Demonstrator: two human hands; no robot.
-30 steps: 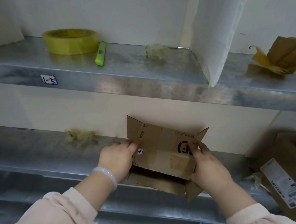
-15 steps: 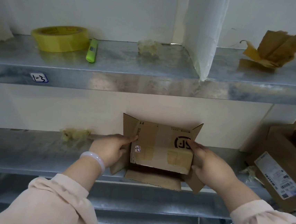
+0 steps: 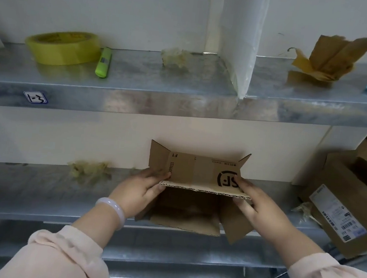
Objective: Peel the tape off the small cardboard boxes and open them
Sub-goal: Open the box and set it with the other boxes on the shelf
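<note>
A small brown cardboard box [image 3: 197, 171] with a black logo stands on the lower metal shelf [image 3: 27, 191], its flaps spread and its inside showing dark. My left hand [image 3: 141, 193] grips the box's left side, thumb on the far flap's edge. My right hand [image 3: 254, 206] grips the right side, thumb on the printed flap near the logo. The far flap lies almost level toward me, its corrugated edge facing the camera. A crumpled wad of peeled tape [image 3: 90, 170] lies to the left on the same shelf.
On the upper shelf [image 3: 181, 102] sit a yellow tape roll [image 3: 63, 46], a green marker [image 3: 103, 61], a tape wad [image 3: 174, 57], a white panel [image 3: 241, 43] and flattened cardboard [image 3: 329, 58]. A larger labelled box [image 3: 345, 212] stands at right on the lower shelf.
The far flap has swung from hanging down over the opening to nearly level, exposing the box's inside. Both hands shifted slightly with it, keeping hold of the box sides.
</note>
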